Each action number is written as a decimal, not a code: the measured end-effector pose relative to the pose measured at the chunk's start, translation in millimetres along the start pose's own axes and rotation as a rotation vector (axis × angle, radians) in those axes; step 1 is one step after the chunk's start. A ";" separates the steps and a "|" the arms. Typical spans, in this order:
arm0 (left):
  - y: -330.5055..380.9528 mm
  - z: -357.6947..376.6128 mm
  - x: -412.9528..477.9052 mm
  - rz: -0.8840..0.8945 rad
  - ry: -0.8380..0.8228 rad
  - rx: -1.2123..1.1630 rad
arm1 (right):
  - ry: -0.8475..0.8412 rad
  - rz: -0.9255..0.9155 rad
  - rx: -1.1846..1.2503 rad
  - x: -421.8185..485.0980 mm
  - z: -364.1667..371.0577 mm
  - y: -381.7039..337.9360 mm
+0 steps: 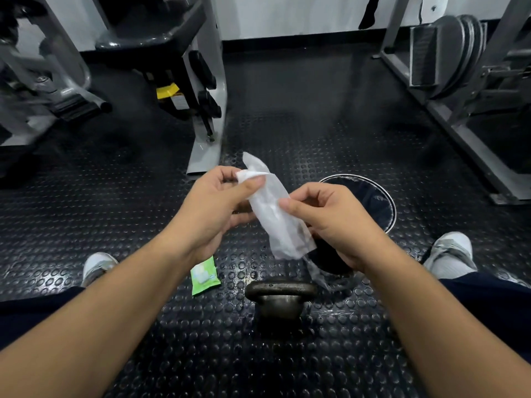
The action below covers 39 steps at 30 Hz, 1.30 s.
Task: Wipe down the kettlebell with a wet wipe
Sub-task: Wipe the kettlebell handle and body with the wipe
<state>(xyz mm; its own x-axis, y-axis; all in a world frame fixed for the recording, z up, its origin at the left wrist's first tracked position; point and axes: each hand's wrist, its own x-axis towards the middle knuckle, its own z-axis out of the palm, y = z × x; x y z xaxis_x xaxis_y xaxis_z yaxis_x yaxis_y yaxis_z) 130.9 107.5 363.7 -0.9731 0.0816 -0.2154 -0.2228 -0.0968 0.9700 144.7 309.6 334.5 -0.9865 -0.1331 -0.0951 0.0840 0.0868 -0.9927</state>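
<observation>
The black rubber floor with round bumps (115, 214) is the biggest thing here. People walk on a gym floor, so it is likely dirty. If our wipe falls on it, the wipe could pick up dirt, and we would rub that dirt onto the weight.

The round black bin with the shiny rim (393, 209) stands just past our right hand (330, 222). The wipe hangs close in front of it. If we let go too soon, the wipe could drop in there before it has done its job.

The dark round metal kettlebell (280, 300) sits on the floor between our feet, below both hands, with its handle on top. Nothing touches it yet. It looks heavy. If we push hard on one side while we wipe, it could tip toward our white shoes (451, 248). We think the underside of the handle would be easy to miss.

Our left hand (212, 202) pinches the top end of the thin white wet wipe (275, 214) with thumb and fingers. Our right hand pinches its side edge lower down. So both hands are closed on the wipe. It is bunched into a long strip, not spread flat. If we pull our hands apart too hard, the thin sheet could rip. If we wipe with it bunched up, only a little bit of it will touch the metal.

The small green packet of wipes (204, 278) lies on the floor just left of the kettlebell. We cannot tell if its flap is shut. If it is open, the other wipes could dry out.
</observation>
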 end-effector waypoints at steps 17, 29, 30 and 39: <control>-29.1 2.0 -6.1 0.517 -0.264 0.660 | -0.115 0.518 0.632 -0.9 -7.7 19.7; -120.0 15.3 19.3 0.258 -0.509 1.506 | 0.105 0.479 -0.447 3.3 -45.7 129.7; -137.4 17.7 20.9 0.207 -0.579 1.598 | 0.161 0.492 -0.614 -1.8 -47.4 148.7; -206.2 17.2 32.7 0.170 -0.582 1.751 | 0.172 0.756 -0.247 -7.4 -8.8 257.6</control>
<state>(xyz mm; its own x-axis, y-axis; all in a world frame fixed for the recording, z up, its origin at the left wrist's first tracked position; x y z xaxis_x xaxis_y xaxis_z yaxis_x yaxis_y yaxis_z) 146.1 147.1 158.6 -0.7509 0.5076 -0.4224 0.5395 0.8404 0.0508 172.4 341.6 80.2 -0.6851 0.2005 -0.7003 0.7224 0.3106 -0.6178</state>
